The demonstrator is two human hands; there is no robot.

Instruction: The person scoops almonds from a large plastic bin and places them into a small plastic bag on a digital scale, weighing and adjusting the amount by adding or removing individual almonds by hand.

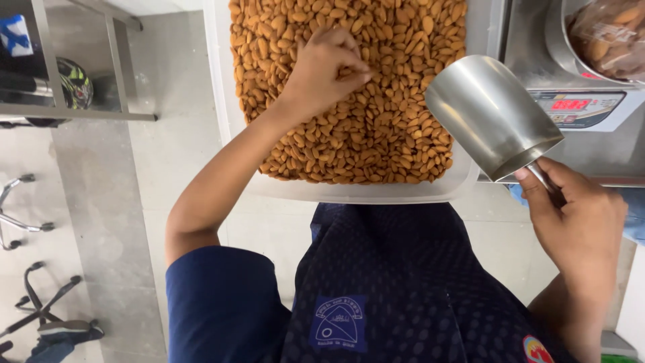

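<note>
A large clear tub (376, 193) heaped with brown almonds (376, 128) sits in front of me. My left hand (326, 70) rests on the heap near its top middle, fingers pinched together among the almonds. My right hand (578, 215) grips the handle of a shiny steel scoop (490, 114), held tilted above the tub's right edge with its mouth turned away from me. I cannot see inside the scoop.
A digital weighing scale (584, 107) with a red display stands to the right, carrying a steel bowl (561, 40) with a clear bag of almonds (611, 33). A metal rack (80, 111) stands at the left over a grey tiled floor; chair bases (27, 215) lie lower left.
</note>
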